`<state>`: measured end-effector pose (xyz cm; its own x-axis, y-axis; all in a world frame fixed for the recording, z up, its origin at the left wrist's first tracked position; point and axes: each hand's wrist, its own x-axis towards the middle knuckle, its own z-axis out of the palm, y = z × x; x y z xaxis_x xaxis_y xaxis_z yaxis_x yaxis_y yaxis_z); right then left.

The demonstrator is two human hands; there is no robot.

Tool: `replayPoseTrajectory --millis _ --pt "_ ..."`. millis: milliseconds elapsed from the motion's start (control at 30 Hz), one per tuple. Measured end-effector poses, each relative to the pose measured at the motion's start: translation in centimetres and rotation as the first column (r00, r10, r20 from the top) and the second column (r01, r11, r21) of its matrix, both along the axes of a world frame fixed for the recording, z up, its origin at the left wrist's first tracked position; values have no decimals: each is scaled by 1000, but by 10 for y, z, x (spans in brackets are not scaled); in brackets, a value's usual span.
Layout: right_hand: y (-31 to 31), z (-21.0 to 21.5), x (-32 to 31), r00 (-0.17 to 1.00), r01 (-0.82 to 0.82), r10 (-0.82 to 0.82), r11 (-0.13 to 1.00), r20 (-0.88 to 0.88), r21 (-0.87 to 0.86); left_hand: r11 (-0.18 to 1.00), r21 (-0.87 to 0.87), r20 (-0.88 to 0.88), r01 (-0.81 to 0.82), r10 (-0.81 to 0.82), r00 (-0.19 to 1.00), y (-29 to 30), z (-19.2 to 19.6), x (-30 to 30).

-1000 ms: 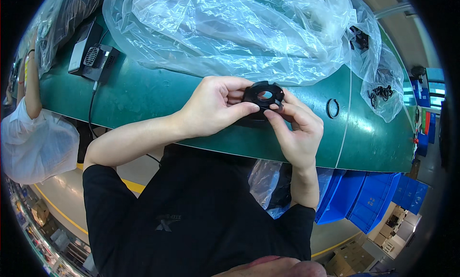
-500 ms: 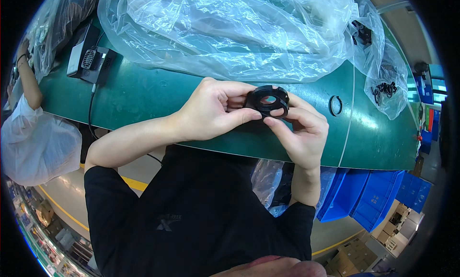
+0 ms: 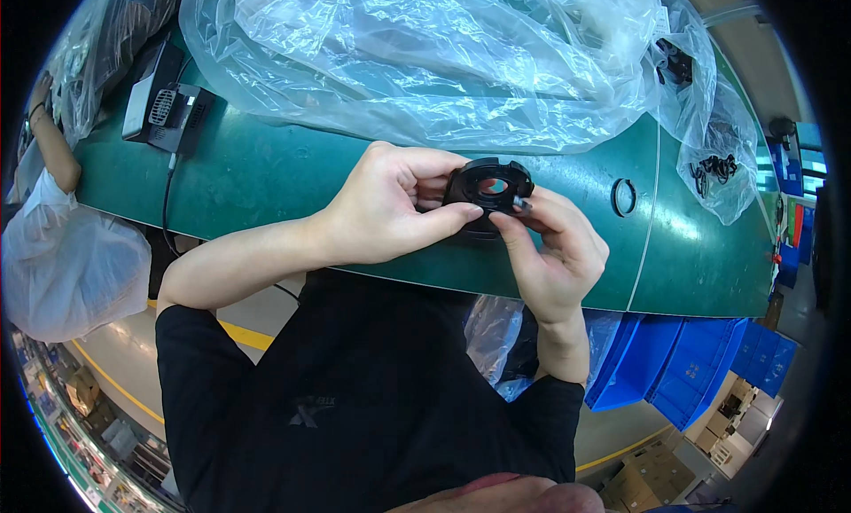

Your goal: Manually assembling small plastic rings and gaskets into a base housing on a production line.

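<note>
- Round black part [image 3: 468,187] with central opening: held above the bench [image 3: 292,172], near its front edge.
- Left hand [image 3: 394,203]: thumb and fingers clasp the part's left side.
- Right hand [image 3: 563,247]: thumb and fingers narrowly pinch its right rim; a dark bit at the fingertips is too small to identify.
- Thin black ring [image 3: 633,196]: on the bench, right of the hands.
- Clear plastic sheeting [image 3: 417,78]: toward the far edge.
- Black corded device [image 3: 182,118]: toward the left end.
</note>
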<state>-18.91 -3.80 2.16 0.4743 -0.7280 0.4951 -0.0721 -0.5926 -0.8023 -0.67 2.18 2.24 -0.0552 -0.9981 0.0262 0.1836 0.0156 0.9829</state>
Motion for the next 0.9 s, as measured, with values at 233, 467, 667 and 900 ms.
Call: replayPoseTrajectory --millis 233,467,667,900 --pt "-3 11 3 998 -59 57 922 18 382 999 -4 5 -44 44 999 2 -2 -3" --pt "-8 14 4 997 -81 69 879 43 470 995 98 -110 6 5 994 -2 0 -2" --pt "-7 10 -2 982 -89 -24 822 190 563 997 43 -185 65 -56 981 0 1 -4" --pt "-7 13 2 997 13 -31 968 68 251 998 32 -102 55 -51 993 0 6 -2"
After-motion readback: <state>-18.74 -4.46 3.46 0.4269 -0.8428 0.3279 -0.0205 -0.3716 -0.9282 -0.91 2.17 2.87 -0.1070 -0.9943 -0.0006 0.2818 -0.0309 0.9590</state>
